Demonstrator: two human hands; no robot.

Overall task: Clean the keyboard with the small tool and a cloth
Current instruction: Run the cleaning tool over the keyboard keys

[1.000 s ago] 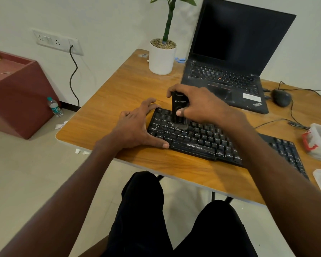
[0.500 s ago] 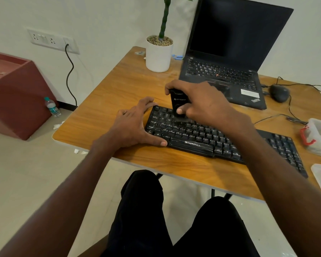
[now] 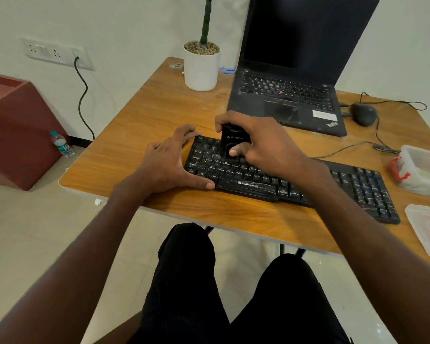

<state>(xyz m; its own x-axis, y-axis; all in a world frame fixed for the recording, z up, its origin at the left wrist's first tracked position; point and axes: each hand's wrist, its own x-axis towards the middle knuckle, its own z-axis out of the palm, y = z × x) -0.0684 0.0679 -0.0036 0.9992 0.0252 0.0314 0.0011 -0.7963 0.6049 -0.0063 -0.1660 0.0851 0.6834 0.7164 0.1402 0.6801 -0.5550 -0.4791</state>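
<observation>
My right hand (image 3: 263,142) grips the small tool (image 3: 233,142) upright on the keyboard (image 3: 296,184), at its ten o'clock corner; my left hand (image 3: 169,165) lies spread, bracing that end against the worktop (image 3: 147,115), I judge. No cloth visible.

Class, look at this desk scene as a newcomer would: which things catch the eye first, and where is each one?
At the centre, the right hand grips a small black tool upright on the left end of the black keyboard, while the left hand braces that end, thumb along the front edge. Behind them an open laptop with a dark screen stands at the back of the wooden table, a white plant pot to its left.
</observation>
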